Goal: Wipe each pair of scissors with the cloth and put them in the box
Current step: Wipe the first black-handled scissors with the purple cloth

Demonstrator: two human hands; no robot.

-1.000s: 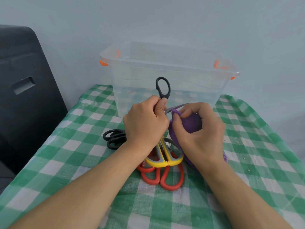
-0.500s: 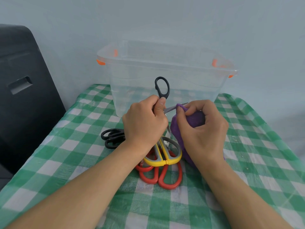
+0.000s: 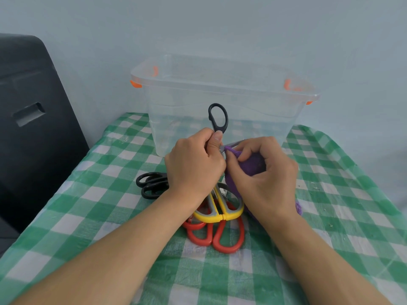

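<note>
Head view. My left hand (image 3: 193,164) grips a pair of black-handled scissors (image 3: 218,117), fingers curled round the lower handle; one handle loop stands upright above the thumb, in front of the near wall of the box. A short length of grey blade shows to the right of the thumb, pointing right and slightly far.

My right hand (image 3: 264,175) holds the purple cloth (image 3: 251,166), bunched in curled fingers — its upper edge is pinched against the blade, just beside the left thumb. More cloth hangs below the hand, down to the table.

The clear plastic box (image 3: 224,100), with orange latches, stands at the far edge of the table, against the wall. I can make out nothing inside it.

On the green-and-white checked tablecloth (image 3: 105,208), near side of the box:
- a second black pair (image 3: 152,186), flat, left of my left wrist;
- a yellow-and-grey pair (image 3: 220,210) under my hands, overlapping a red pair (image 3: 220,236) — handles pointing near.

A dark chair back (image 3: 33,128) stands at the left.
</note>
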